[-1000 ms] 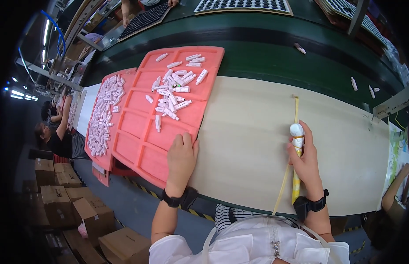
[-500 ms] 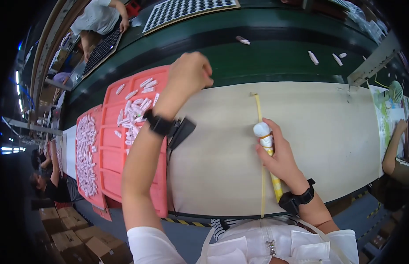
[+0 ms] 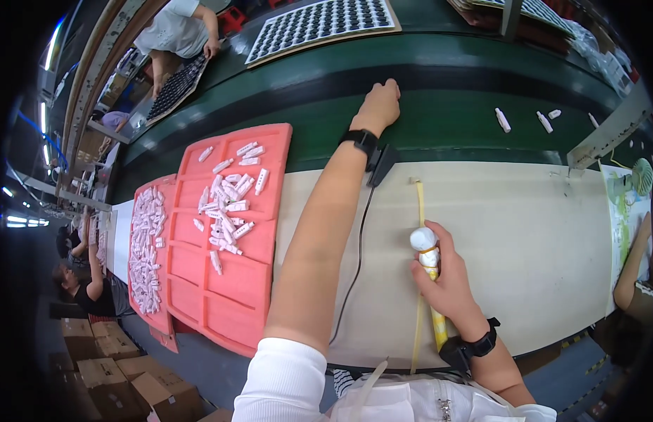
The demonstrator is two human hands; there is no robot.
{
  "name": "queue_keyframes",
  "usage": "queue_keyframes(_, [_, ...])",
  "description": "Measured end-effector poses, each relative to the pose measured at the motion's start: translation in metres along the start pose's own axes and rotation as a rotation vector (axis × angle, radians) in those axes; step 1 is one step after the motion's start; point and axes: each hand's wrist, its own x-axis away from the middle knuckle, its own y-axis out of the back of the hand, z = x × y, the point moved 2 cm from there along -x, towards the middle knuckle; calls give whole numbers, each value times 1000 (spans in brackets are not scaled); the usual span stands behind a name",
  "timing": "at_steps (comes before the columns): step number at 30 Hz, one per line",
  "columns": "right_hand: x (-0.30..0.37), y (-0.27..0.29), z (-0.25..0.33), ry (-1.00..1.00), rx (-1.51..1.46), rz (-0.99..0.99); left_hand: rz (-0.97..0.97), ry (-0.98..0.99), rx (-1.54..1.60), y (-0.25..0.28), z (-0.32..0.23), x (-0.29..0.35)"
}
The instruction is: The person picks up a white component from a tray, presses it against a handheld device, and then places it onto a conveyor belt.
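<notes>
My left hand (image 3: 380, 105) reaches across to the green conveyor belt (image 3: 439, 98), its fingers closed and pointing down at the surface. Whatever is under those fingers is hidden. In my right hand (image 3: 449, 285) is a yellow-and-white stick with a rounded white wrapped head (image 3: 423, 239), an orange band around its neck. The stick lies over the pale worktop, beside a yellow strip (image 3: 420, 204) running front to back. Small pale pink tubes (image 3: 228, 204) lie loose in a pink tray (image 3: 217, 302) left of my arm. More small tubes (image 3: 503, 120) lie on the belt at right.
A second pink tray (image 3: 163, 309) full of tubes (image 3: 147, 246) adjoins at left. Across the belt sits a board of dark round pieces (image 3: 323, 28); a person (image 3: 178, 35) handles a similar one. A metal post (image 3: 615, 126) and small green fan (image 3: 641, 177) stand right. Cartons (image 3: 164, 394) stack lower left.
My left hand has moved from above the pink tray's edge, right and forward onto the belt. It now covers where a small dark-ended tube lay. My right hand keeps its grip on the stick.
</notes>
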Motion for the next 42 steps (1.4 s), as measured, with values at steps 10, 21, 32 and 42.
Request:
queue_keyframes(10, [3, 6, -4, -91, -45, -31, -55, 247, 495, 75, -78, 215])
queue_keyframes(21, [-7, 11, 23, -295, 18, 117, -183, 99, 390, 46, -125, 284])
queue_keyframes(32, [-2, -10, 31, -147, 175, 81, -201, 149, 424, 39, -122, 289])
queue_keyframes(42, [-6, 10, 15, -218, 33, -200, -177, 156, 598, 47, -128, 284])
